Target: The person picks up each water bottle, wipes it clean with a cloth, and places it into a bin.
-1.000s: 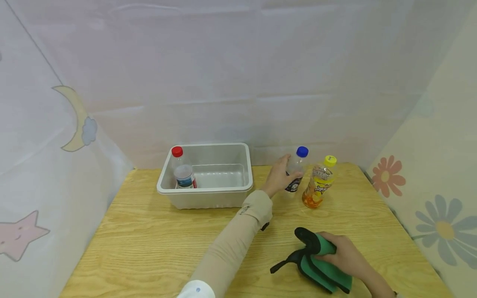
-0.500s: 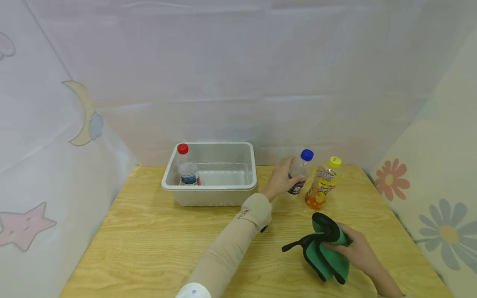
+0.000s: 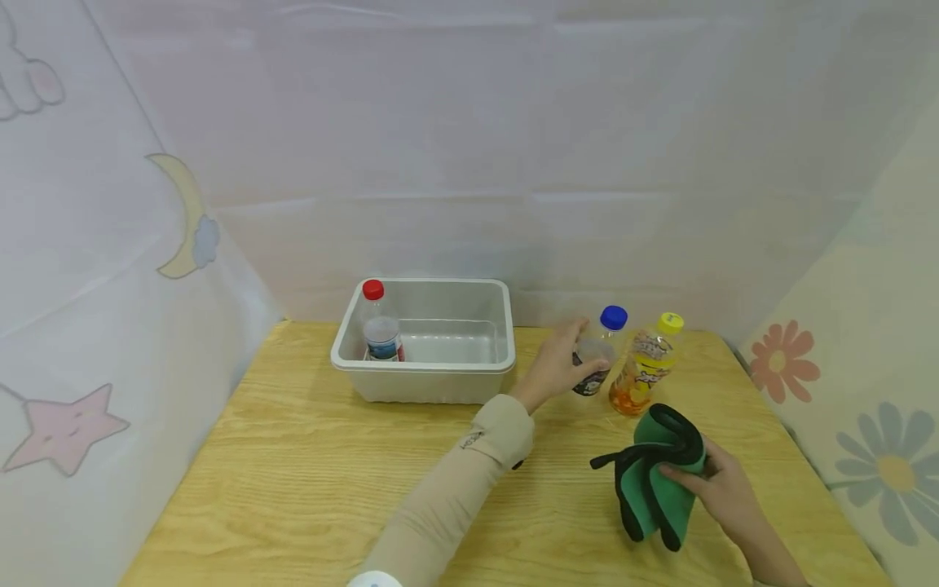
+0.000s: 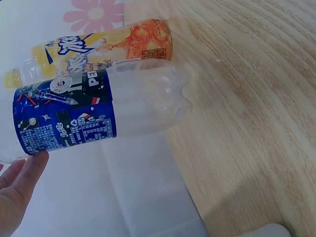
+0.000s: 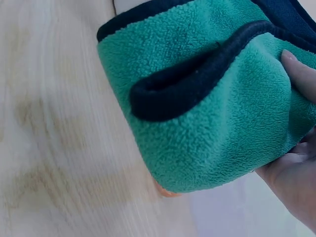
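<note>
In the head view, my left hand (image 3: pixel 553 371) grips a clear plastic bottle (image 3: pixel 590 379) with a blue cap and a dark blue label. The left wrist view shows fingers (image 4: pixel 32 173) against the label of this bottle (image 4: pixel 148 101), which looks nearly drained. Whether its base touches the table, I cannot tell. Close to its right stands a yellow-capped bottle (image 3: pixel 645 371) with an orange-and-yellow label. Nearer the front, my right hand (image 3: pixel 734 497) holds a folded green cloth (image 3: pixel 671 489) with black edging and a loop, thumb on top. That cloth (image 5: pixel 217 143) fills much of the right wrist view.
A pale grey plastic bin (image 3: pixel 425 383) stands at the back left of the wooden table (image 3: pixel 308 489). Inside it, at the left, leans a red-capped bottle (image 3: pixel 383 330). A light fabric backdrop (image 3: pixel 425 147) closes off the back and both sides.
The blue-capped bottle has come slightly nearer the front in my left hand. My right hand has raised the green cloth and brought it toward the bottles. The head view has shifted a little.
</note>
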Demonstrator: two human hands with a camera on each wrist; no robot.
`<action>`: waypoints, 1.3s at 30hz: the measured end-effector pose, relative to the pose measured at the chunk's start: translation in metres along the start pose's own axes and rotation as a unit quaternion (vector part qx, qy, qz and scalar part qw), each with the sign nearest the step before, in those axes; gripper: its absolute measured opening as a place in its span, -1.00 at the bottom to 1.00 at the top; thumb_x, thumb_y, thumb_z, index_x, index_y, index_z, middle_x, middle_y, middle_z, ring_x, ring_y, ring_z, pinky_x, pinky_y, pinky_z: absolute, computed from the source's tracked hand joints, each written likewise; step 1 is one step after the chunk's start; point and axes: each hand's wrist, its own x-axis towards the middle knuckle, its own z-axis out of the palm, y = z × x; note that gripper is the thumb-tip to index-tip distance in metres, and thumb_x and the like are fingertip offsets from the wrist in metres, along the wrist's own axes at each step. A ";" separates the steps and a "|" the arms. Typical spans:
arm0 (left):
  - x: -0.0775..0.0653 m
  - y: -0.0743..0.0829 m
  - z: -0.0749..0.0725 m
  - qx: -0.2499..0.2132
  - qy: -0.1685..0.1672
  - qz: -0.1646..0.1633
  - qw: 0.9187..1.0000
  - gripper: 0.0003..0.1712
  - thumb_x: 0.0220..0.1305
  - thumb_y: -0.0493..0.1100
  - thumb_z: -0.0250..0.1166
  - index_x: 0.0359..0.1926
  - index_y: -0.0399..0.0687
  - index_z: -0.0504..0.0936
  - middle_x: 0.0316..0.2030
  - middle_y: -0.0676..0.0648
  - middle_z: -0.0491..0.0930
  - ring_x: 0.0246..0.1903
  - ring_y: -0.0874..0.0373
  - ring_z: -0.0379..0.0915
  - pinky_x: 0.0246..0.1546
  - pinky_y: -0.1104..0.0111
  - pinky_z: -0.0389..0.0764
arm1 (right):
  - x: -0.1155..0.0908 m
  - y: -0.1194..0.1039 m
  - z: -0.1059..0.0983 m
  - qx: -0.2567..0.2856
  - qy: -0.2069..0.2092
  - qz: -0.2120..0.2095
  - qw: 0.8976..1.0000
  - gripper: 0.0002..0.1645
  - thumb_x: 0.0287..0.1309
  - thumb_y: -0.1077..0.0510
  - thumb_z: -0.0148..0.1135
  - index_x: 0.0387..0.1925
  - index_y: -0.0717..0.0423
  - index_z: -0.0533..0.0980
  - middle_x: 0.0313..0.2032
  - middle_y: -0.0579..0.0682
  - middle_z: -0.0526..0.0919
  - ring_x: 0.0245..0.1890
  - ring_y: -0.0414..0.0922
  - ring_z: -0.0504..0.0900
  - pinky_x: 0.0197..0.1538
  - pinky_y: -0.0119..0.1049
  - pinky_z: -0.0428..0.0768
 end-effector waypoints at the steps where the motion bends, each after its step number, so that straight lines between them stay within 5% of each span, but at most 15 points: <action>1: -0.002 0.000 -0.001 0.003 0.001 0.003 1.000 -0.16 0.18 0.18 0.15 0.35 -0.10 0.08 0.23 -0.09 0.28 0.12 0.12 0.30 0.09 0.33 0.40 | 0.001 0.000 0.000 0.013 -0.001 -0.003 1.000 -0.56 -0.07 0.47 0.27 -0.09 0.15 0.49 -0.26 -0.37 0.57 -0.28 -0.40 0.55 -0.34 -0.46 0.58; 15: -0.029 0.004 -0.019 0.026 0.023 0.031 0.999 -0.21 0.15 0.15 0.21 0.30 -0.08 0.19 0.17 -0.07 0.34 0.02 0.15 0.40 -0.06 0.41 0.49 | 0.007 -0.005 -0.001 0.079 0.013 -0.002 0.997 -0.51 -0.05 0.51 0.23 -0.09 0.01 0.51 -0.25 -0.30 0.59 -0.30 -0.35 0.57 -0.36 -0.47 0.57; 24: -0.047 0.007 -0.028 -0.007 0.022 0.021 0.999 -0.20 0.13 0.11 0.25 0.29 -0.14 0.19 0.13 -0.10 0.37 0.01 0.11 0.41 -0.14 0.50 0.52 | 0.007 -0.007 -0.003 0.114 0.015 -0.024 0.993 -0.49 -0.04 0.54 0.19 -0.12 -0.02 0.53 -0.26 -0.28 0.60 -0.31 -0.35 0.56 -0.36 -0.51 0.56; 39: -0.076 -0.001 -0.043 -0.066 0.076 0.068 0.993 -0.26 0.08 -0.06 0.35 0.22 -0.25 0.26 0.03 -0.16 0.42 -0.03 0.09 0.41 -0.21 0.52 0.55 | 0.009 -0.008 0.004 0.165 0.010 -0.034 0.986 -0.50 -0.01 0.54 0.16 -0.09 0.00 0.52 -0.23 -0.26 0.60 -0.28 -0.35 0.56 -0.31 -0.52 0.56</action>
